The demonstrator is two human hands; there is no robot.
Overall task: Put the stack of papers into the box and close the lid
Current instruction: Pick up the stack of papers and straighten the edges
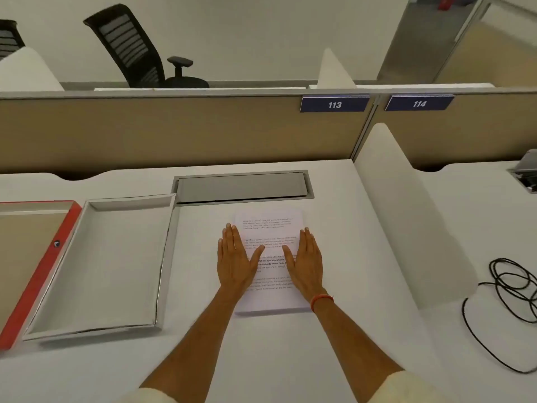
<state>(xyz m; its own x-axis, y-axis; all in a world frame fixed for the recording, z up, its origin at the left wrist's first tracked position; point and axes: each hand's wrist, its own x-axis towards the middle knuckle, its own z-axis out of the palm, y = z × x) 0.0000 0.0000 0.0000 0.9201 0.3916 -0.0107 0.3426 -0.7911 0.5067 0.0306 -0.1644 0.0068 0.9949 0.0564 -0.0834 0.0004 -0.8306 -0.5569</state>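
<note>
A stack of printed white papers point(268, 225) lies flat on the white desk, in front of me. My left hand point(235, 258) rests palm down on the stack's left edge, fingers straight and together. My right hand point(305, 260) lies flat on the right side of the stack; an orange band circles that wrist. Neither hand grips anything. To the left sits the shallow open box point(101, 266), white inside and with nothing in it. Its red-edged lid point(43, 266) lies open flat further left, partly cut off by the frame.
A grey cable hatch point(242, 186) is set into the desk just behind the papers. A white divider panel point(406, 222) stands to the right, with a coiled black cable point(511, 283) beyond it. A beige partition point(174, 132) closes the desk's far edge.
</note>
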